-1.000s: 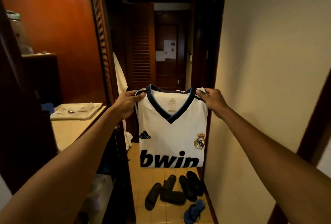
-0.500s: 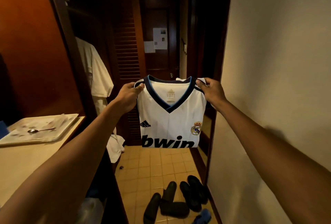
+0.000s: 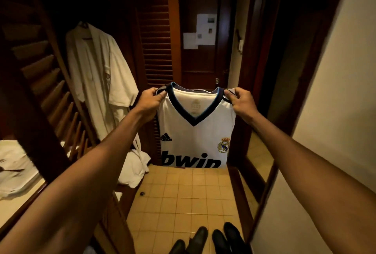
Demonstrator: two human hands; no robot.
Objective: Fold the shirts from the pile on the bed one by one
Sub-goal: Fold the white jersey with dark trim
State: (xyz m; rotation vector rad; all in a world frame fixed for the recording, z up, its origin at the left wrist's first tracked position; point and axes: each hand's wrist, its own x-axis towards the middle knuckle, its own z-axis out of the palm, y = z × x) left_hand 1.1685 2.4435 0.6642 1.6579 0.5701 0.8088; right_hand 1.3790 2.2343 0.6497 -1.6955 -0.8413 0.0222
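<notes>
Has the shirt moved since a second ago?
Yes. The shirt has gone forward, toward the door: the black sandals on the floor, earlier just under its hem, now lie well short of it.

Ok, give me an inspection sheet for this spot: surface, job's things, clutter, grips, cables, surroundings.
Surface: tan tiled floor, the only surface below the jersey.
Job's things: white jersey, held upright by its shoulders, front toward the camera, hanging above the floor.
Clutter: dark sandals on the floor at the bottom edge; white bathrobe hanging at left.
Grips: left hand and right hand each pinch one shoulder of the jersey.
Cables: nothing seen.
Surroundings: wooden door ahead with papers on it; cream wall at right.
</notes>
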